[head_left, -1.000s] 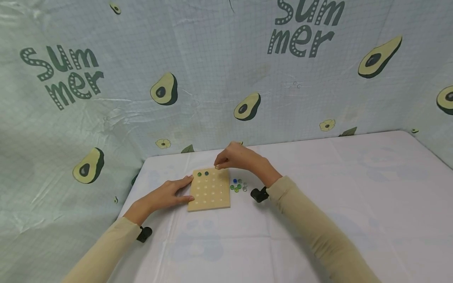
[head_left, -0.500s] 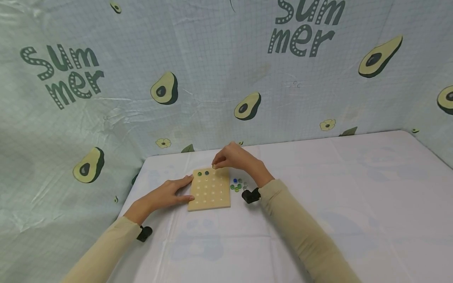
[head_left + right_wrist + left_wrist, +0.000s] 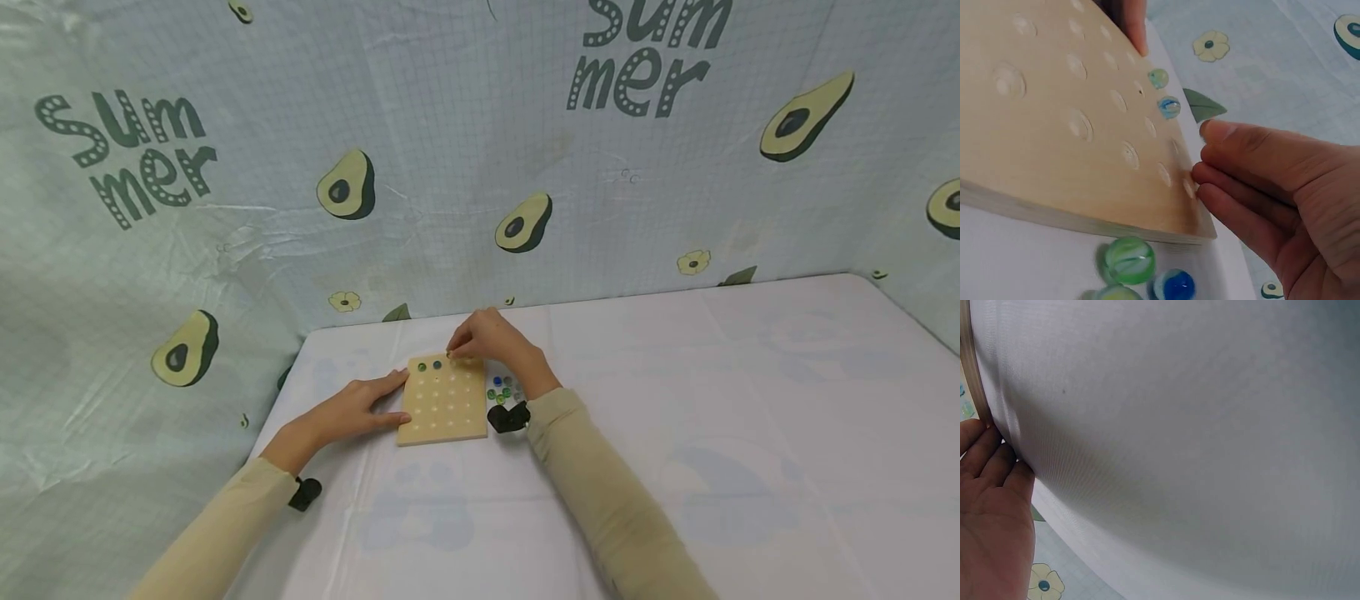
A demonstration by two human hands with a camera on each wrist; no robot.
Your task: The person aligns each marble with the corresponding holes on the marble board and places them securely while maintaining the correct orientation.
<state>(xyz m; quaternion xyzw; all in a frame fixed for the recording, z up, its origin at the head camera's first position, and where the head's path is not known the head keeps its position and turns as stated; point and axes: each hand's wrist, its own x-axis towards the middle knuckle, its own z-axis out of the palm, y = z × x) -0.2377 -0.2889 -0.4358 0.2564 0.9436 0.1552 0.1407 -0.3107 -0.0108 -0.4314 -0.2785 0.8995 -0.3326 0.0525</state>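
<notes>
A square wooden board (image 3: 442,402) with rows of shallow round dimples lies on the table. Two glass marbles sit in its far row at the left end: a green marble (image 3: 1159,78) and a blue-streaked marble (image 3: 1169,107). My left hand (image 3: 352,410) rests against the board's left edge, thumb and fingers extended. Over the far edge, just right of the blue-streaked marble, my right hand (image 3: 493,338) pinches a small marble at its fingertips. In the right wrist view that marble is hidden behind the fingers of the right hand (image 3: 1272,187).
Right of the board lies a loose group of marbles, among them a green marble (image 3: 1130,260) and a dark blue marble (image 3: 1175,285). The right wrist camera (image 3: 508,417) hangs close to them. A printed cloth (image 3: 435,167) rises behind the white-covered table (image 3: 675,417).
My right hand has shifted slightly left along the board's far edge, and its forearm has swung left toward the loose marbles. My left hand and the board stay in place.
</notes>
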